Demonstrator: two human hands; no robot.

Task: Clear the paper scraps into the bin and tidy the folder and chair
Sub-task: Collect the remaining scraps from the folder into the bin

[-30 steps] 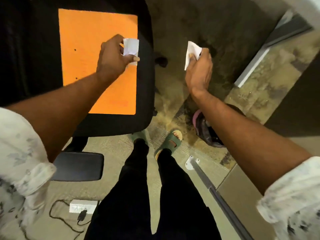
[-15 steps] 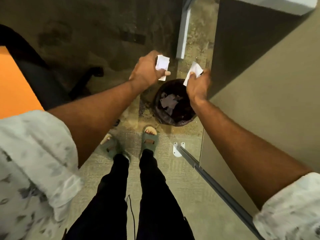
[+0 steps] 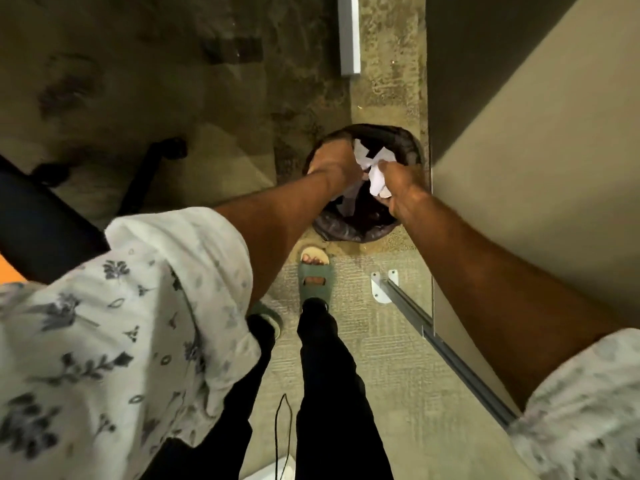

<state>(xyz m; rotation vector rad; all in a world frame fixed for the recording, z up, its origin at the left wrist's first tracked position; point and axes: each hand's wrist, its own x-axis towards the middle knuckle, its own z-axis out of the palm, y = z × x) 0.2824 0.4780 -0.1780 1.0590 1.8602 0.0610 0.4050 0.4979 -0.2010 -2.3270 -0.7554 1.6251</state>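
Observation:
A round bin [image 3: 349, 230] with a dark liner stands on the floor just ahead of my feet. Both hands are lowered over its mouth. My left hand [image 3: 334, 164] holds a white paper scrap [image 3: 362, 154] at its fingertips. My right hand [image 3: 401, 188] grips another crumpled white scrap [image 3: 377, 181]. The two scraps touch above the bin's opening. More paper [image 3: 348, 202] lies inside the bin. The black chair [image 3: 45, 233] fills the left edge, with a sliver of the orange folder [image 3: 8, 271] on it.
A tall grey cabinet side [image 3: 536, 168] stands close on the right, with a metal floor rail [image 3: 450, 362] and bracket along its base. A chair leg with a castor [image 3: 166, 150] reaches toward the bin. A thin black cable [image 3: 282, 427] lies on the carpet by my legs.
I turned from the chair to the bin. Both hands came together and dropped from above the bin to its mouth, still holding the scraps. The folder slid almost out of view.

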